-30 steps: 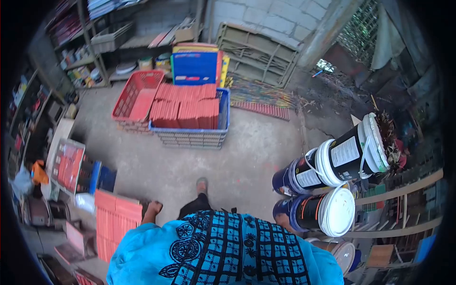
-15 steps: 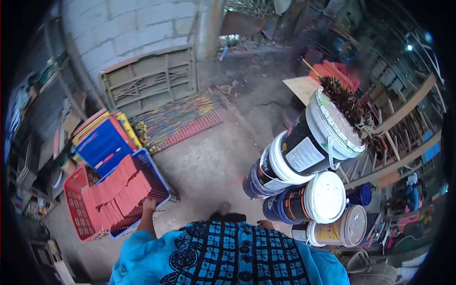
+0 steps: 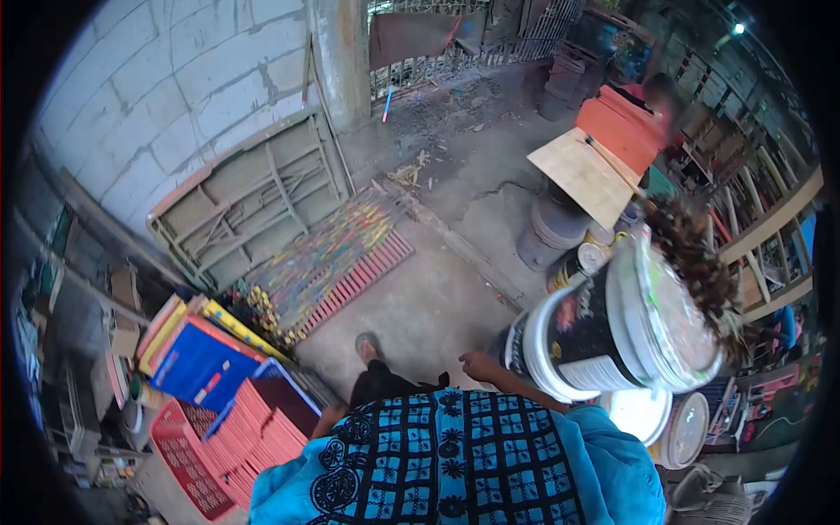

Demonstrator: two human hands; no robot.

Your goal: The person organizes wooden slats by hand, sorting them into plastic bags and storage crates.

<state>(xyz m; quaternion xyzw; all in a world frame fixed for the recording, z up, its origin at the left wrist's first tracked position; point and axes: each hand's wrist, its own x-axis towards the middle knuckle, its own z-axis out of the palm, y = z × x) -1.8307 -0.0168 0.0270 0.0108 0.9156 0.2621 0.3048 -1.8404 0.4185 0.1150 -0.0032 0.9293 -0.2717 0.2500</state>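
Note:
My left hand (image 3: 329, 420) is low at the left, beside the rim of a blue crate (image 3: 308, 398). Its fingers are mostly hidden, so its grip cannot be made out. Stacked red pieces (image 3: 262, 429) fill the crate and lean towards a red basket (image 3: 179, 446). My right hand (image 3: 479, 367) hangs in front of my body with its fingers curled and nothing visible in them. Just right of it are stacked paint buckets (image 3: 582, 337), the top one lying tilted with dark bristly material behind its lid.
Blue and yellow boards (image 3: 203, 360) stand behind the crate. A mat of colourful sticks (image 3: 337, 262) lies ahead, near a folded table (image 3: 254, 192) against the block wall. Another person (image 3: 662, 105) is at the back right, by red sheets (image 3: 617, 127) and a wooden board (image 3: 584, 175).
The view has shifted forward and turned. My right hand has come further out beside the buckets, and a foot now shows ahead. My left hand sits lower in view, still by the crate.

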